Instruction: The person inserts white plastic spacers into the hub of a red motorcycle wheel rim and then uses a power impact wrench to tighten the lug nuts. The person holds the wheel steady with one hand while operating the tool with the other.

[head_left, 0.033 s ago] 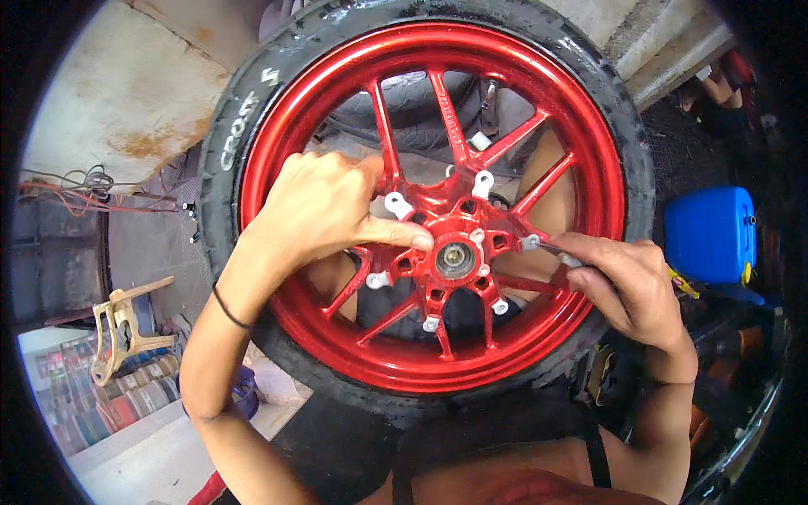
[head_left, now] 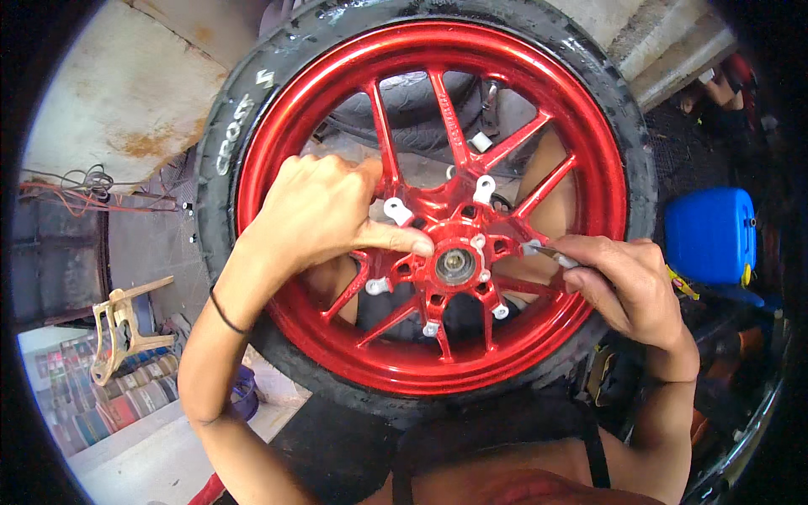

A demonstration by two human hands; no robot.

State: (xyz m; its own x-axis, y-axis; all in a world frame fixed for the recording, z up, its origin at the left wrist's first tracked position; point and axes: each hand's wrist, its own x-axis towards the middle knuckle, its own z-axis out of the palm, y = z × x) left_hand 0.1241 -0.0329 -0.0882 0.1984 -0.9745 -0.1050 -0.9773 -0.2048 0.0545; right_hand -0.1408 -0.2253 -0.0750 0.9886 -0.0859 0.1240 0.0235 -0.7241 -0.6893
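A glossy red motorcycle wheel [head_left: 429, 40] with a black tyre [head_left: 240, 118] lies before me, its spokes running to a central hub [head_left: 455, 268]. Pale grey mounting lugs [head_left: 397, 210] ring the hub. My left hand [head_left: 320, 206] is wrapped around a spoke on the left, its thumb pressed against the hub's edge. My right hand [head_left: 627, 282] pinches a small thin tool with a pale handle [head_left: 567, 262], likely a small blade. Its tip touches or nearly touches the right-hand lug [head_left: 532, 247]; the fingers hide part of it.
A blue plastic jerrycan [head_left: 711, 236] stands at the right. To the left are a pale bracket-like frame [head_left: 122, 332], several rolls of coloured tape [head_left: 126, 408] and tangled cables [head_left: 84, 183]. Another tyre [head_left: 404, 109] shows through the spokes.
The wheel has shifted very slightly. The tool's tip in my right hand has tilted a little at the right-hand lug. My left hand keeps its hold.
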